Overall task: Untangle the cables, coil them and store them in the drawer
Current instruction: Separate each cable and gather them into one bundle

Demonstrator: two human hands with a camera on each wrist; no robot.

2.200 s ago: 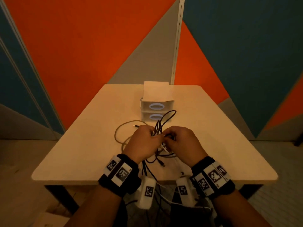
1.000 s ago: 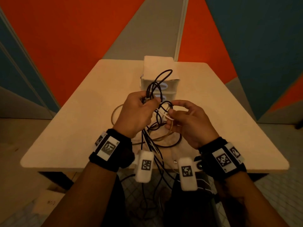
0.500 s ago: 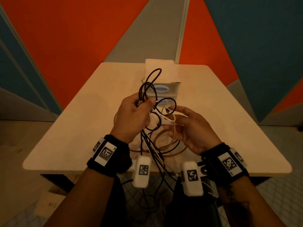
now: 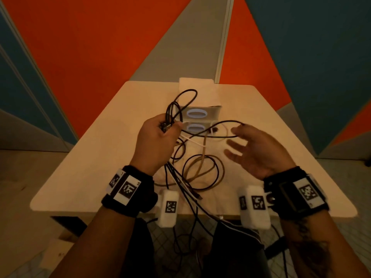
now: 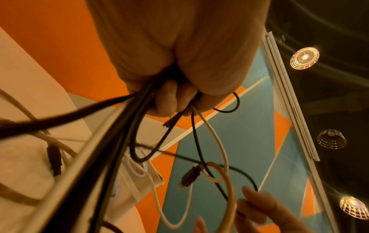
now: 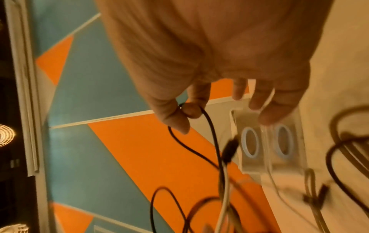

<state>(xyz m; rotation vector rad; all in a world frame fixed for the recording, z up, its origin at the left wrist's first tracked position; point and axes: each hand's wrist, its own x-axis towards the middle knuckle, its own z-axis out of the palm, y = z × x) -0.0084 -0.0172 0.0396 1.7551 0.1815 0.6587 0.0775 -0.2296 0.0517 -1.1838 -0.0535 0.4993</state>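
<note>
A person stands at a pale wooden table and holds a tangle of cables above it with both hands. The left hand is raised and closed in a fist around a bundle of black cables, with a metal plug end showing at the fingertips. One black loop sticks up above the fist, and the rest of the bundle hangs down past the table's near edge. A white cable also runs out from this fist.

The right hand is held to the right, palm turned inward, with the lower fingers spread and loose. Its thumb and forefinger pinch a thin black cable that stretches across to the left hand.

Below and between the hands, a tan cable and another black cable lie in loose loops on the table.

A small white drawer unit sits at the far middle of the table, just behind the hands. It has two stacked drawers, each with an oval ring handle, and both are closed.

Behind the table, the wall has orange, teal and grey panels.
</note>
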